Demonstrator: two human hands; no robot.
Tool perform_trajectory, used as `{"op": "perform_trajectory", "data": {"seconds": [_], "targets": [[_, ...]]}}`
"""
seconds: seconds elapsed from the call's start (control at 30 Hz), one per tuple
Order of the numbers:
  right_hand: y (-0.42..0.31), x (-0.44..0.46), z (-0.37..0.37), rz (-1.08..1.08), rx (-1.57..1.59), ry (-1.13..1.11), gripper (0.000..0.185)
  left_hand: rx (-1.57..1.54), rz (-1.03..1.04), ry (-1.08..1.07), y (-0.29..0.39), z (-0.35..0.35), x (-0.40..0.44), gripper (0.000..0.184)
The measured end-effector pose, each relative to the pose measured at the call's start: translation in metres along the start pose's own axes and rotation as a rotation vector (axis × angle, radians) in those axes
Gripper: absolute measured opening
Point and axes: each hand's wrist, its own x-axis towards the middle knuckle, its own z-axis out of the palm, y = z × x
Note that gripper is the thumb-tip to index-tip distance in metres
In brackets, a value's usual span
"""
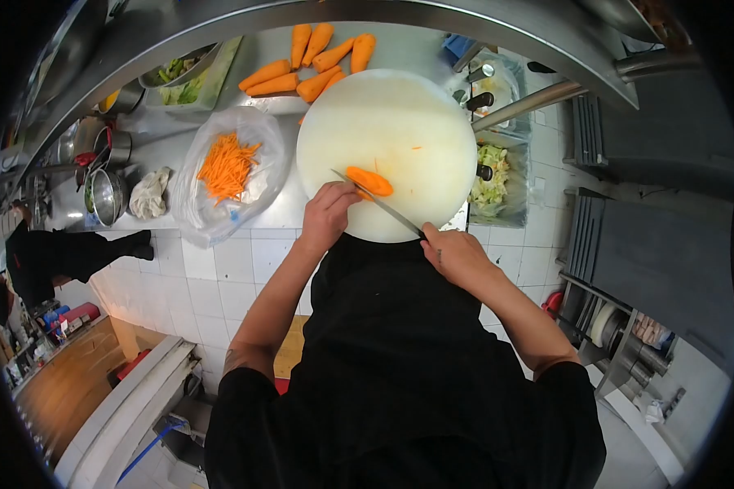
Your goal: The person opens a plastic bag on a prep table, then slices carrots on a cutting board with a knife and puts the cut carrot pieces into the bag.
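Observation:
My right hand (458, 257) is wrapped round the handle of a kitchen knife (395, 213), its blade slanting up and left across the near part of a round white cutting board (383, 114). My left hand (332, 213) has its fingers bent together at the board's left edge, fingertips on a small carrot piece beside the blade and partly hidden by it. A larger cut carrot piece (369, 181) lies flat just beyond the blade. A few orange shreds are scattered on the board. Left of it, a clear plastic bag (273, 175) holds a heap of carrot strips (227, 165).
Several whole carrots (332, 55) lie behind the board. Right of it stands a tub of chopped greens (492, 175), with black handles at its edge. A crumpled cloth (149, 194) and metal bowls (106, 197) are at left. A steel shelf edge (261, 23) crosses above. Another person in black (65, 261) is at far left.

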Motion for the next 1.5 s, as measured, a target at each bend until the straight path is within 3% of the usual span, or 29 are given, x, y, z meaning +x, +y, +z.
{"op": "perform_trajectory", "data": {"seconds": [0.2, 0.83, 1.13, 1.5], "targets": [[-0.014, -0.023, -0.037, 0.055, -0.030, -0.080, 0.018, 0.012, 0.016, -0.032, -0.002, -0.002, 0.001, 0.031], [-0.003, -0.030, -0.033, 0.041, -0.058, -0.081, 0.018, -0.009, 0.020, -0.027, -0.002, -0.002, 0.003, 0.028], [0.009, -0.001, 0.003, 0.016, 0.026, -0.047, 0.017, -0.044, -0.031, 0.003, -0.001, -0.002, 0.000, 0.030], [-0.005, -0.031, -0.033, 0.025, -0.033, -0.069, 0.019, -0.006, -0.013, 0.008, -0.001, -0.001, 0.001, 0.030]]}}
